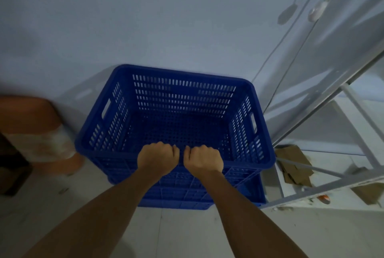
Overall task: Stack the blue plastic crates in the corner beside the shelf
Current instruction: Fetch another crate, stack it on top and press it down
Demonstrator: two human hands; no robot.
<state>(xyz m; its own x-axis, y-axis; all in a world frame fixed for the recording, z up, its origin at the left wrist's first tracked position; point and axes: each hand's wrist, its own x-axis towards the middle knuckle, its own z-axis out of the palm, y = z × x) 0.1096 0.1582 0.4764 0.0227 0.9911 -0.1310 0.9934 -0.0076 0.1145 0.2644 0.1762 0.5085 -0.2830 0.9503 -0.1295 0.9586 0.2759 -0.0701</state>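
A blue slotted plastic crate [178, 99] sits against the pale wall, empty, nested on top of a lower blue crate [187, 199] whose base shows beneath it on the floor. My left hand [159, 154] and my right hand [204, 159] are side by side, both closed over the middle of the top crate's near rim. The stack stands just left of a white metal shelf [324, 193].
An orange-brown stool or bin [41, 133] stands to the left of the crates, with a dark object [12, 166] at the far left edge. Cardboard pieces [295, 164] lie on the shelf's lower level. Cables [291, 54] hang down the wall at the right. White floor tiles lie in front.
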